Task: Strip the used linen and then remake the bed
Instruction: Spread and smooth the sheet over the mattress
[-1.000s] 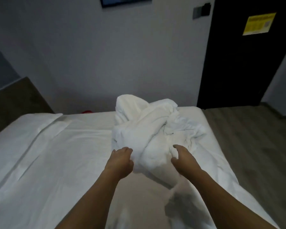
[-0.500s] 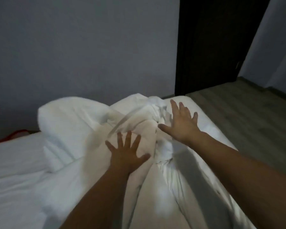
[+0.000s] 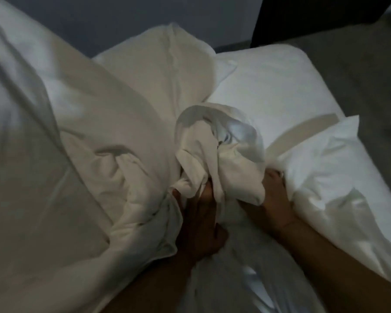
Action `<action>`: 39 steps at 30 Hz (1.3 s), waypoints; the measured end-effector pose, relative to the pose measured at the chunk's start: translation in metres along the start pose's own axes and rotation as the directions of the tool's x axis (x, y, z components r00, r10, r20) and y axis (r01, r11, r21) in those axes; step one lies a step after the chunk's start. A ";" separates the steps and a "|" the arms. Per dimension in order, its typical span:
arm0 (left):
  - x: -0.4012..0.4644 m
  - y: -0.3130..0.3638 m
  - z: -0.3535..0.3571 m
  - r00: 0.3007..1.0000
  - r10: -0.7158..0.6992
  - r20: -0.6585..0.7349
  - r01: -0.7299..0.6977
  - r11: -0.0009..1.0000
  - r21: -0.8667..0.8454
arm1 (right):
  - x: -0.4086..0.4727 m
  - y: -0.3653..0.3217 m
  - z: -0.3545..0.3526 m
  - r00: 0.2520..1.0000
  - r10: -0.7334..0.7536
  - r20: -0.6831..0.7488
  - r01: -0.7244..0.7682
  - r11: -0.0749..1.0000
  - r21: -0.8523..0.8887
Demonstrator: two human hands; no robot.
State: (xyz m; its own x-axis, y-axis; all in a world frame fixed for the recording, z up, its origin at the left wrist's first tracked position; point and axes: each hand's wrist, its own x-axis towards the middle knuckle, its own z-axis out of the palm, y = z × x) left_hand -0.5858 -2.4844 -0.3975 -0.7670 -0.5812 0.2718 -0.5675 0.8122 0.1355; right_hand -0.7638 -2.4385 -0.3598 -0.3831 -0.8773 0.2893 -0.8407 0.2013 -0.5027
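Grey floor (image 3: 359,71) lay open past the bed's (image 3: 269,86) right edge, a dark door (image 3: 314,16) behind. White linen (image 3: 113,136) was heaped across the mattress — far closer than half a second before. The left hand (image 3: 201,224) and right hand (image 3: 273,206), spread flat earlier, had sunk into the bunched folds; cloth hid their fingers, so I couldn't tell the grip.
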 end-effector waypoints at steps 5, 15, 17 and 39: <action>0.023 -0.006 0.014 1.000 0.026 -0.009 -0.026 1.000 0.008 | 0.011 0.024 0.023 0.998 -0.007 0.055 -0.010 0.955 0.297; 0.023 -0.001 0.015 1.000 0.019 0.002 -0.019 0.998 0.053 | 0.025 0.024 0.011 0.982 0.156 0.109 -0.185 0.917 0.354; 0.026 0.005 0.015 0.998 -0.033 -0.050 0.036 0.997 0.066 | 0.025 0.022 0.010 0.980 0.167 0.109 -0.199 0.874 0.444; -0.188 0.041 -0.232 0.900 -0.184 0.396 0.075 0.959 0.275 | -0.237 -0.209 -0.236 0.824 0.383 0.417 -0.565 0.502 0.654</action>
State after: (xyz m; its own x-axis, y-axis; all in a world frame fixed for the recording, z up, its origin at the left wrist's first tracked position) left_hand -0.3954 -2.3295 -0.2223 -0.7044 -0.6920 -0.1579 -0.6836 0.7213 -0.1115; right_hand -0.5875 -2.1700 -0.1310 -0.4784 -0.8274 -0.2942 0.0445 0.3117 -0.9491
